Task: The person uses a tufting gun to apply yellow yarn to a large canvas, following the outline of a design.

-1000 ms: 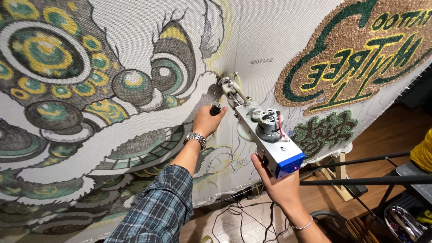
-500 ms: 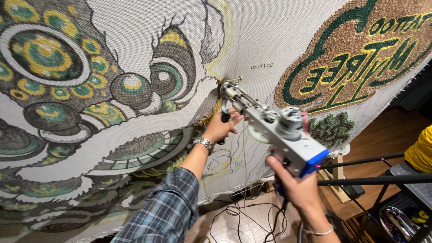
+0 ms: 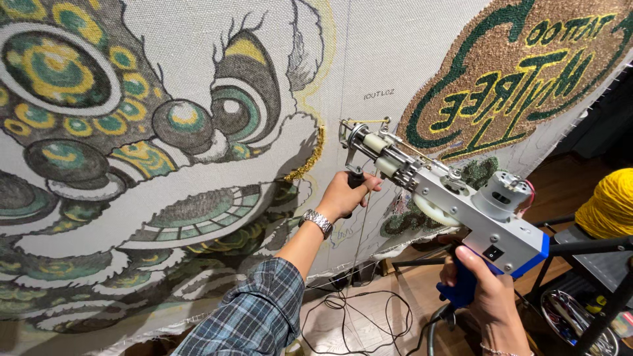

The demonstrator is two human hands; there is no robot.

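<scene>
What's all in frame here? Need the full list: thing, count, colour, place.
tufting gun: 1, silver body with blue handle, centre right, tip against the cloth
front grip: 1, black, under the gun's nose
tufting cloth: 1, white, stretched across the whole back
creature design: 1, green, yellow and grey, left half of the cloth
lettered patch: 1, brown field with green letters, upper right
yarn cone: 1, yellow, right edge
cables: several, black, on the wooden floor below
wristwatch: 1, silver, left wrist
sleeve: 1, blue plaid, left arm
left hand: closed on the front grip
right hand: closed on the blue handle
</scene>
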